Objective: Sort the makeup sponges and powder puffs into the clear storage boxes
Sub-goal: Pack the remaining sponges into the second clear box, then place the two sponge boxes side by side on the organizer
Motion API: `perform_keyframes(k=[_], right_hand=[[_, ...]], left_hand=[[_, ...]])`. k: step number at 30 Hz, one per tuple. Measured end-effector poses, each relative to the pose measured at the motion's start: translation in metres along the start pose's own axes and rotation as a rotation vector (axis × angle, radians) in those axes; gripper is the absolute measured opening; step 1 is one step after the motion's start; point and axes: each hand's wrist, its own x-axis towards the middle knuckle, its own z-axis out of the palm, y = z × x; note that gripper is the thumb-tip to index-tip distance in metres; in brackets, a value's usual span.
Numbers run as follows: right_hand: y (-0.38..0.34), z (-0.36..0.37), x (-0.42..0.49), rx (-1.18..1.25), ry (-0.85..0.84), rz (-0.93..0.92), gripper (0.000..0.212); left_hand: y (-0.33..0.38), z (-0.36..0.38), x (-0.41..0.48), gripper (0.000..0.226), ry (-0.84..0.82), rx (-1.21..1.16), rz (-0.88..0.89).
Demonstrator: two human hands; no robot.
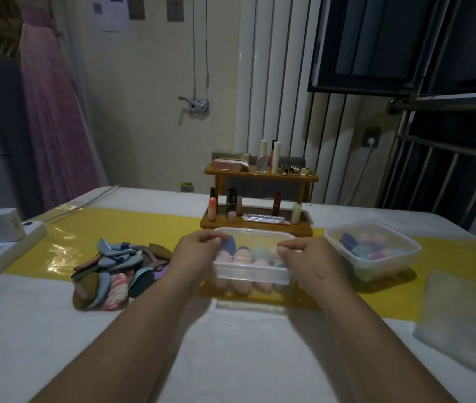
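both grips grasping the clear box, left hand and right hand at its ends. advise level, even pressure; sponges between the grips look loose.

My left hand and right hand grip the sponge-filled clear storage box at the table's middle.

We're in a dim room: cream wall ahead, pink dress hanging left, white ribbed panel centre, dark window and metal bars right. Our white bench carries a yellow strip and a wooden shelf.
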Motion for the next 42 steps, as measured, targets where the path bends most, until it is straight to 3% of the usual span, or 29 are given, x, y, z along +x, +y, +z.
perform_keyframes(k=[4, 8, 12, 23, 26, 29, 32, 36, 40, 42], right_hand=[[-0.003, -0.006, -0.005, -0.044, -0.083, -0.035, 0.040], [-0.005, -0.017, -0.006, -0.079, -0.235, -0.040, 0.068], [-0.007, -0.022, -0.005, -0.244, -0.304, -0.082, 0.083], [-0.003, -0.015, -0.004, -0.262, -0.221, -0.106, 0.077], [0.001, -0.015, -0.004, -0.188, -0.257, -0.114, 0.069], [0.005, -0.020, 0.001, -0.001, -0.295, -0.065, 0.055], [0.010, -0.018, 0.009, 0.040, -0.250, 0.001, 0.050], [0.008, -0.008, 0.010, 0.099, -0.187, 0.030, 0.020], [0.006, 0.013, 0.004, 0.148, -0.027, -0.050, 0.004], [0.007, 0.030, 0.004, 0.184, -0.029, -0.103, 0.014]], left_hand=[[0.006, -0.009, -0.003, 0.008, -0.183, 0.051, 0.017], [0.010, -0.022, -0.003, 0.037, -0.396, 0.271, 0.043], [0.012, -0.028, -0.006, 0.056, -0.433, 0.491, 0.120], [0.007, -0.024, -0.004, 0.057, -0.367, 0.688, 0.241], [0.006, -0.021, -0.005, 0.067, -0.364, 0.649, 0.207], [0.009, -0.021, -0.006, 0.087, -0.405, 0.475, 0.044], [0.014, -0.021, -0.006, 0.066, -0.233, 0.309, -0.171], [0.013, -0.016, 0.000, 0.032, -0.117, 0.217, -0.247], [0.009, -0.017, 0.007, 0.035, 0.059, 0.147, -0.179], [0.004, -0.018, 0.010, 0.032, 0.166, 0.188, -0.066]])
